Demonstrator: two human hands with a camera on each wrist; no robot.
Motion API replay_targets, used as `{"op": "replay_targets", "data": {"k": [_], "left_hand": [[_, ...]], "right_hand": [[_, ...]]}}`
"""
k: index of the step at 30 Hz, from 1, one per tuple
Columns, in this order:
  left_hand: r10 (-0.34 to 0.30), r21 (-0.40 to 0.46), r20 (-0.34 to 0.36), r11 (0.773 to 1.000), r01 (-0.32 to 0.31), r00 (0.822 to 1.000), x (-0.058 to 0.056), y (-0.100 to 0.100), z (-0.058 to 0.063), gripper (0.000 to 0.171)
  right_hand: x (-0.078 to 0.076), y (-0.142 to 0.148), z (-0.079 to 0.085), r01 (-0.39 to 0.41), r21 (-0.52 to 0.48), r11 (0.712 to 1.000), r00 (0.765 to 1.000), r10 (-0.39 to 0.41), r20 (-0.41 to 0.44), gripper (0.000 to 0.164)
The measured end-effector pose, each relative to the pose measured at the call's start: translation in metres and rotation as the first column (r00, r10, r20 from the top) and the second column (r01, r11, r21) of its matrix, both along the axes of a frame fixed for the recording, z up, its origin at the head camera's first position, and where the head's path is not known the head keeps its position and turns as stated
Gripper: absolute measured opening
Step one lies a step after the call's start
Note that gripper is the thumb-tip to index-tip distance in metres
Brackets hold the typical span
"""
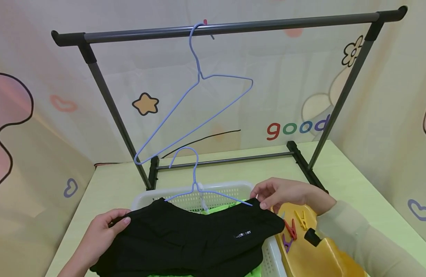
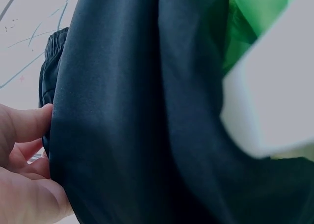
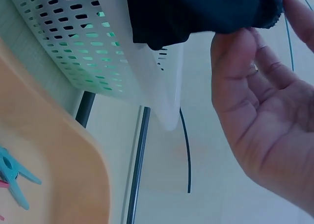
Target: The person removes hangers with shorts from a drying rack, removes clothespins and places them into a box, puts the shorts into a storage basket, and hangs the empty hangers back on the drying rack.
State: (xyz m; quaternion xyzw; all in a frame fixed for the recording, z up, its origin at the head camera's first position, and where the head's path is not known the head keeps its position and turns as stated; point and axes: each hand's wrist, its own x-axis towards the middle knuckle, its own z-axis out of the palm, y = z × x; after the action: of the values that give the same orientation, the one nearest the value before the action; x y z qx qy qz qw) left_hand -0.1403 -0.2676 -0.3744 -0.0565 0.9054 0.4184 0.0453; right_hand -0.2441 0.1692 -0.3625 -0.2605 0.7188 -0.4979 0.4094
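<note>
A black garment (image 1: pixel 199 238) with a gathered elastic edge and small white lettering is spread over the white basket. My left hand (image 1: pixel 102 234) pinches its left side between thumb and fingers; the left wrist view shows that hand (image 2: pixel 27 160) at the cloth's edge. At the upper right corner, my right hand (image 1: pixel 285 196) pinches the gathered edge. A blue wire hanger (image 1: pixel 195 184) stands up from the garment's top edge, hook upward. Its left arm goes behind the cloth, while its right arm overlaps the black cloth close to my right fingertips.
A second blue hanger (image 1: pixel 195 86) hangs from the dark rack's bar (image 1: pixel 285 24). Green cloth (image 1: pixel 220 207) lies in the white perforated basket (image 1: pixel 143 199). To the right, a yellow tray (image 1: pixel 299 257) holds several clothespins (image 1: pixel 292 230) in red, yellow and purple.
</note>
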Motion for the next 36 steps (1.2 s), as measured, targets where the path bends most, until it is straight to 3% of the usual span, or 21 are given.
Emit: {"op": "replay_targets", "data": {"k": [9,16,20,25,29,33,36], "left_hand": [[-0.027,-0.008,-0.007,1.000,0.027,1.000,-0.002,0.000,0.001,0.025],[-0.154,0.014,-0.007,0.988,0.154,0.988,-0.004,0.000,0.004,0.031],[-0.276,0.048,0.025,0.960,0.275,0.961,-0.008,0.001,0.011,0.038],[-0.421,0.060,0.045,0.906,0.418,0.906,-0.016,0.006,0.021,0.039],[-0.494,0.092,0.065,0.868,0.487,0.867,-0.024,0.011,0.028,0.039],[-0.517,0.134,0.084,0.853,0.504,0.852,-0.032,0.017,0.032,0.039],[-0.518,0.134,0.091,0.853,0.505,0.851,-0.035,0.020,0.032,0.038]], "right_hand": [[0.003,-0.007,0.000,-0.063,-0.026,0.998,0.996,0.061,-0.060,0.036],[0.007,-0.010,0.001,-0.065,-0.027,0.997,0.995,0.063,-0.077,0.031],[0.009,-0.011,0.003,-0.070,-0.025,0.997,0.994,0.068,-0.088,0.030],[0.010,-0.011,0.003,-0.078,-0.026,0.997,0.993,0.075,-0.095,0.029],[0.010,-0.011,0.003,-0.085,-0.030,0.996,0.992,0.082,-0.098,0.028],[0.011,-0.012,0.005,-0.090,-0.035,0.995,0.992,0.087,-0.096,0.028],[0.011,-0.012,0.005,-0.095,-0.037,0.995,0.991,0.091,-0.098,0.028]]}}
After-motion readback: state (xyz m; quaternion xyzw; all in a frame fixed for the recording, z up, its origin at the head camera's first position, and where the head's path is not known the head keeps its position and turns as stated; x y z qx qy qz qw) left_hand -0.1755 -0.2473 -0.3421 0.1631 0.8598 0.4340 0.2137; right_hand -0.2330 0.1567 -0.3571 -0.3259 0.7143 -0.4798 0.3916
